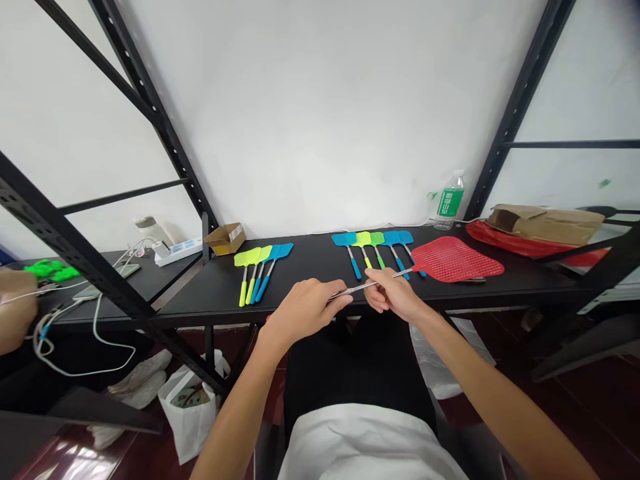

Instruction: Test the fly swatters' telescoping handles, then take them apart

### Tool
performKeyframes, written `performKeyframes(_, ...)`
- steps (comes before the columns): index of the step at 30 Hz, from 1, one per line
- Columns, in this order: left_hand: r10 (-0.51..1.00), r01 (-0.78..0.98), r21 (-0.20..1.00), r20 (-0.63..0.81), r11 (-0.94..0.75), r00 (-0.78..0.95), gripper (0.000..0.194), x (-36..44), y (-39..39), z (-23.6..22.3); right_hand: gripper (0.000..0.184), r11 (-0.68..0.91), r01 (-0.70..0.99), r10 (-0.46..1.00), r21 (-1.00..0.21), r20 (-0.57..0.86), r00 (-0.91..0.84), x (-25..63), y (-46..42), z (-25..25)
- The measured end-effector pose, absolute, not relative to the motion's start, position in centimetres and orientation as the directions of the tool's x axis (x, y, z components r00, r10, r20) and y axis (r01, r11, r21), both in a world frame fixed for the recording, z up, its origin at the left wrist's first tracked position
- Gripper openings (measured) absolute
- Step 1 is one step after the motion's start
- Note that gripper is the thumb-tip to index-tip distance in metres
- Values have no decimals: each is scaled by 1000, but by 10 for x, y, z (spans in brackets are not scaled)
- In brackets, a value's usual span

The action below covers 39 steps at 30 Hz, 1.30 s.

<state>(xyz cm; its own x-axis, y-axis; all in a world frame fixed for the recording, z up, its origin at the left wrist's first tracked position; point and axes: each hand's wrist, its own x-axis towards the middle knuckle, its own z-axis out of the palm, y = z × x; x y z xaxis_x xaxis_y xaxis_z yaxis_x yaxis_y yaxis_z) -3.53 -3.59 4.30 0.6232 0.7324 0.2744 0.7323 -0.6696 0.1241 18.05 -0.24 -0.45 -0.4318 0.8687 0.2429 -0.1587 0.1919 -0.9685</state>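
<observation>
A red fly swatter [456, 259] spans both my hands, its meshed head out to the right over the table and its thin metal shaft running down to the left. My left hand [313, 305] is closed round the lower end of the shaft and hides the handle. With its fingers curled, my right hand [393, 293] pinches the shaft nearer the head. Behind my hands lies a row of blue, yellow and green fly swatters [369, 240]. Further left, yellow and blue fly swatters [260, 255] lie side by side, handles toward me.
A small open cardboard box [225, 239] sits at the back left. Near the wall at right stands a water bottle [450, 202], with a flattened brown package [545, 223] beyond. Black shelf posts [155, 110] flank the table [320, 263]. Another person's hand [15, 307] appears far left.
</observation>
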Motion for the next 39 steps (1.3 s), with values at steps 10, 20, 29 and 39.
performKeyframes(10,616,546,314,561,-777,553,25,-20,-52,49,56,222,-440,952,-870,290,-93,186,1,7)
performKeyframes(20,768,13,890,386,-456,511,56,-12,-25,22,63,253,-336,856,-907,372,-359,169,-28,13)
performKeyframes(29,724,-107,932,338,-346,602,56,-9,-27,20,67,295,-270,803,-916,391,-449,174,-24,7)
performKeyframes(39,718,-102,933,331,-344,612,48,-18,-27,27,62,274,-215,793,-937,347,-500,182,-26,13)
